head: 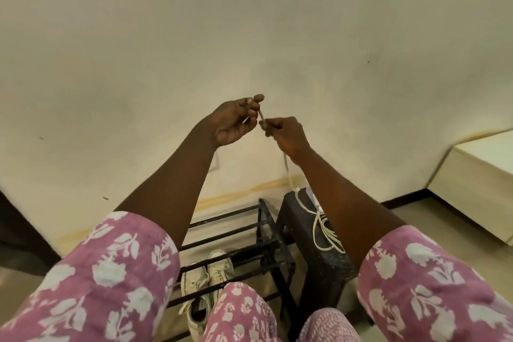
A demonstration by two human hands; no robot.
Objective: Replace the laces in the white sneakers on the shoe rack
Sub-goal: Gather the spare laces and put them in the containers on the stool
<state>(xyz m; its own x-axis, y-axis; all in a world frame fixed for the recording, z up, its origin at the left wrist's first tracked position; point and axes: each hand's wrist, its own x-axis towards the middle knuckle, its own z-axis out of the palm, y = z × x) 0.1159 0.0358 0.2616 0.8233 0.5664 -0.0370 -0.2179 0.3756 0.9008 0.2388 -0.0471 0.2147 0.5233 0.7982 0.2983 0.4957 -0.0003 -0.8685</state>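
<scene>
Above the stool (pixel 322 266), the lace (pixel 317 216) is pinched by the left hand (pixel 236 122) and gripped by the right hand (pixel 287 134). Slow drawing is advised, lest its coils be knotted.

At mid-frame we hold our left hand (pixel 234 121) just left of our right hand (pixel 287 134), both in front of the wall (pixel 249 22), the lace (pixel 286 164) pinched between them. Below the right hand the lace drops to the stool (pixel 319 266) at lower centre-right and lies looped on its seat. The shoe rack (pixel 244 254) stands just left of the stool, against the wall. The sneakers (pixel 206 277) sit side by side on a lower level of the rack, at bottom centre. A cabinet (pixel 472 183) stands at the right edge, well apart from the stool.
</scene>
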